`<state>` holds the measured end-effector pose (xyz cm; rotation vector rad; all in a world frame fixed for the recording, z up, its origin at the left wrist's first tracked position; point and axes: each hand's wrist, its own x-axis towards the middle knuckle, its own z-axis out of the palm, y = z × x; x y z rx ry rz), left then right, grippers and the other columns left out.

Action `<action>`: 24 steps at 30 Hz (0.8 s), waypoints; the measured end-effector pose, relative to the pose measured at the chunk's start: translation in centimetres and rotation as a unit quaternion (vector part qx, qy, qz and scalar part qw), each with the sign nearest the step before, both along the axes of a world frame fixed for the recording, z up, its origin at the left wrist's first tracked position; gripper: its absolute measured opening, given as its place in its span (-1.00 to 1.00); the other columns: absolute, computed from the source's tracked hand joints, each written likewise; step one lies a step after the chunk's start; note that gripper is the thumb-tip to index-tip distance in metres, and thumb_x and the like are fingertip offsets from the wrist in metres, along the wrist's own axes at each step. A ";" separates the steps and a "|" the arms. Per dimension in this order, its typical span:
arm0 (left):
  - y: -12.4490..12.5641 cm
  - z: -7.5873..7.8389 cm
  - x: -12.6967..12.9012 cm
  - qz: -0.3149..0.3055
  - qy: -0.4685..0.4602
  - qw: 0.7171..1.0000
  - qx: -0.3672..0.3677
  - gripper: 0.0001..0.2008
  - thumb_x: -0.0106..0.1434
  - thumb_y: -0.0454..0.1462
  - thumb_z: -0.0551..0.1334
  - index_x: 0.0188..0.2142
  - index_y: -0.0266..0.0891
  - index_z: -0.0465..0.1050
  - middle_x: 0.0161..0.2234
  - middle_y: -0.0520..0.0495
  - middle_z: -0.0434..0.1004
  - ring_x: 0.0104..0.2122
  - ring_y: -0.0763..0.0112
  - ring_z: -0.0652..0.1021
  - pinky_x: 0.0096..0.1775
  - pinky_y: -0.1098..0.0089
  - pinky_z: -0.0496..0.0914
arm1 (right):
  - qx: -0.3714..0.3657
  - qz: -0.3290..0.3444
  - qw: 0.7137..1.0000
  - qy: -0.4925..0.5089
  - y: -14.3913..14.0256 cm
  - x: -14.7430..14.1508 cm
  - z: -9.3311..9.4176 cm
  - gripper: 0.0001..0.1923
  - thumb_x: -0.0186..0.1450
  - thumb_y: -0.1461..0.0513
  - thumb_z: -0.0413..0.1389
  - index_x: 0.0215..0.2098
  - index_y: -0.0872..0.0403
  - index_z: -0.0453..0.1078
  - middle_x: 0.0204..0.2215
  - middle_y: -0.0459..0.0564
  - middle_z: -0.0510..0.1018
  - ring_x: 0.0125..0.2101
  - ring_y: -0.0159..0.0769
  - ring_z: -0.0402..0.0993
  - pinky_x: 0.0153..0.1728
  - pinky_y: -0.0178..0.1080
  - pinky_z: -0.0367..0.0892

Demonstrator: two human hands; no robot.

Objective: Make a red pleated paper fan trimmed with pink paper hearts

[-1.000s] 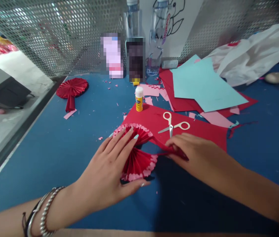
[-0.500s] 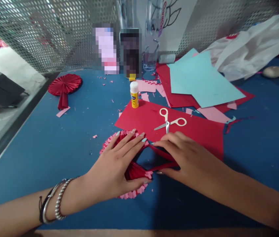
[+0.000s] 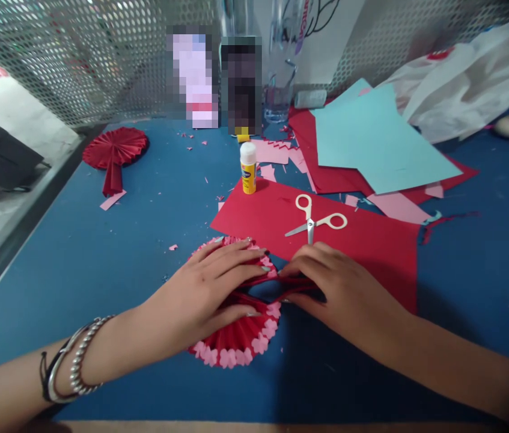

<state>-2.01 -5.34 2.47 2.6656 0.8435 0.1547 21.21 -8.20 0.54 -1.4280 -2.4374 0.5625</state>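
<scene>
A pleated red paper fan (image 3: 229,334) with pink scalloped trim lies on the blue table near the front. My left hand (image 3: 211,279) rests over it with fingers stretched out, covering much of its middle. On the fan's right side, the two folded red end strips stand apart with a narrow gap between them. My right hand (image 3: 330,279) pinches those strips between thumb and fingers. Scissors (image 3: 310,222) with cream handles lie spread on a red paper sheet (image 3: 263,210), just beyond my right hand. A yellow glue stick (image 3: 249,171) with a white cap stands upright behind the fan.
A second red paper fan (image 3: 116,150) with a handle lies at the far left. Light blue paper (image 3: 380,141) covers red sheets at the right, beside a white plastic bag (image 3: 470,84). Pink scraps (image 3: 272,150), a clear bottle (image 3: 280,90) and two blurred-out objects are at the back.
My right hand has brought the fan's two end strips closer together, narrowing the gap. My left hand has shifted slightly, its thumb drawn inward, so more of the lower pink trim shows.
</scene>
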 end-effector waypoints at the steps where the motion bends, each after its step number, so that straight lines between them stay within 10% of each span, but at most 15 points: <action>1: 0.1 0.2 -0.1 -0.001 -0.008 1.000 -0.002 -0.65 0.27 -0.16 0.11 0.04 -0.15 0.27 0.16 -0.11 0.20 0.16 0.25 0.20 0.14 0.14 0.12 | 0.001 -0.003 1.000 0.007 0.0 0.0 0.0 -0.87 0.20 0.26 0.13 -0.26 0.03 0.33 -0.33 -0.06 0.42 -0.27 -0.22 0.32 -0.27 -0.15 0.26; 24: 0.5 1.1 0.7 0.003 0.029 0.998 0.048 -0.80 0.28 -0.20 0.09 -0.14 -0.14 0.39 0.06 -0.03 0.32 0.08 0.29 0.28 0.03 0.24 0.22 | 0.028 0.001 0.999 0.023 -0.3 0.1 -0.2 -0.81 0.20 0.27 0.12 -0.20 0.03 0.30 -0.29 -0.05 0.43 -0.24 -0.20 0.31 -0.21 -0.11 0.24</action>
